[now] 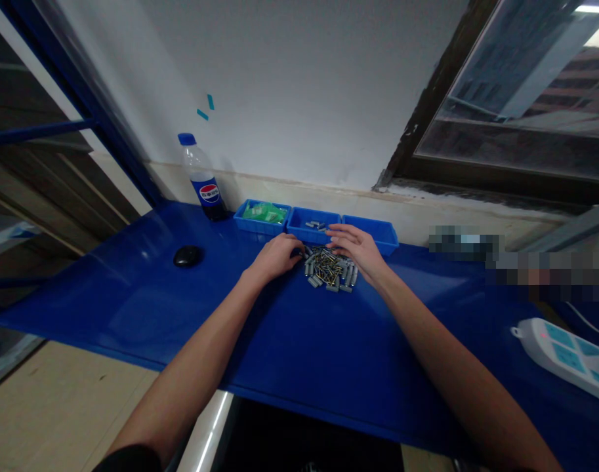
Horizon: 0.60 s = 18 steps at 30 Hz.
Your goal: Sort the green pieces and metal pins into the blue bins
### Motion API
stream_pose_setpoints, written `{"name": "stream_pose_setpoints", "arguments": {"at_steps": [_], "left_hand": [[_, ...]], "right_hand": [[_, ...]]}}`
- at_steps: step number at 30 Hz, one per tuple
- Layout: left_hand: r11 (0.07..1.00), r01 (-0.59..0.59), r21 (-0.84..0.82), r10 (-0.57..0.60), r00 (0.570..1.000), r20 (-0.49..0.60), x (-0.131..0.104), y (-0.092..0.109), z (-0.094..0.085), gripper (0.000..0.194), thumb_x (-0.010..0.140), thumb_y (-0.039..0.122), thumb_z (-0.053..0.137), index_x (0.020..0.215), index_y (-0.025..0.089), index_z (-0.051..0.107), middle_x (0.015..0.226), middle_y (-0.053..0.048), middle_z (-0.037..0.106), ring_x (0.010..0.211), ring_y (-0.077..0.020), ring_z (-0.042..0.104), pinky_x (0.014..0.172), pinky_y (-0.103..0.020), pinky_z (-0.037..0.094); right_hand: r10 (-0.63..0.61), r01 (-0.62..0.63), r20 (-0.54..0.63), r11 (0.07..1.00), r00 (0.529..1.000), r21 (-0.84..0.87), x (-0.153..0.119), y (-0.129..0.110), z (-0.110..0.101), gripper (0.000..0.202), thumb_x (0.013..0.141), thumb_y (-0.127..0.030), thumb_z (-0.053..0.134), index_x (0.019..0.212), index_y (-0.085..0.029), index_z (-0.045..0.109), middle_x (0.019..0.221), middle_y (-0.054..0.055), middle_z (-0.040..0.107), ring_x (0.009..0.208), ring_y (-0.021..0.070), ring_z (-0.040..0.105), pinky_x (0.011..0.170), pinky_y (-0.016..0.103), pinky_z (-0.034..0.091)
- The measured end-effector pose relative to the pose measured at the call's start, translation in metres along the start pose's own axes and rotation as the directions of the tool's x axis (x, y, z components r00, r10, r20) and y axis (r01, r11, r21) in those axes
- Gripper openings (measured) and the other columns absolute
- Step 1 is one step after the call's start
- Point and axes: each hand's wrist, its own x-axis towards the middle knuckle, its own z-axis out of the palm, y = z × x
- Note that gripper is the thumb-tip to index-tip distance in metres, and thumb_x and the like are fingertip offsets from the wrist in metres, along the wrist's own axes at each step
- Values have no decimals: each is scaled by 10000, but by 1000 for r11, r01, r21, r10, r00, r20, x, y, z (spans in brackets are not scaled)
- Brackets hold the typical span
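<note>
Blue table (299, 347) under both hands, row of three blue bins (260, 227) just beyond the fingers, cola bottle (208, 187) farther off to the left of the grip. The person's left hand (278, 254) curls at the left edge of the pile, right hand (357, 249) arches over its right side with fingers part bent, cannot tell if either pinches a piece. Pile of thin metal pieces and grey cylinders (329, 265) lies between the hands, a few more cylinders in the middle bin (303, 234) beyond.
</note>
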Motion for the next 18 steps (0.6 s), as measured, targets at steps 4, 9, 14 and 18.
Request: {"name": "stream_pose_setpoints", "arguments": {"at_steps": [4, 9, 14, 18], "left_hand": [[997, 27, -77, -26, 999, 23, 0, -5, 0, 107, 830, 192, 686, 917, 201, 747, 946, -81, 755, 884, -222, 684, 833, -324, 503], [947, 101, -306, -126, 990, -63, 3, -1, 1, 108, 864, 229, 666, 956, 190, 707, 880, -55, 761, 769, -179, 677, 739, -283, 493], [770, 148, -621, -253, 964, -83, 7, 14, -1, 186, 906, 333, 655, 1007, 178, 635, 828, -44, 738, 728, -160, 669, 704, -277, 500], [614, 101, -783, -220, 974, -47, 9, 23, -1, 225, 896, 339, 672, 1016, 195, 547, 803, -26, 714, 771, -167, 686, 756, -301, 525]], "right_hand": [[4, -4, 5, 1000, 1000, -9, 0, 0, -1, 376, 771, -378, 800, 1116, -244, 735, 1188, 101, 763, 909, 216, 738, 803, 370, 590], [13, -12, 14, 1000, 1000, -27, 1, 2, -2, 363, 766, -396, 795, 1086, -233, 739, 1073, 90, 787, 839, 200, 722, 734, 342, 569], [50, -48, 18, 995, 999, -86, 1, 3, -1, 321, 761, -361, 787, 1034, -195, 749, 743, 39, 755, 583, 139, 619, 576, 291, 490], [89, -82, 102, 994, 991, -70, -4, 0, 0, 332, 768, -353, 800, 1062, -203, 758, 804, 59, 773, 625, 151, 647, 611, 309, 517]]}}
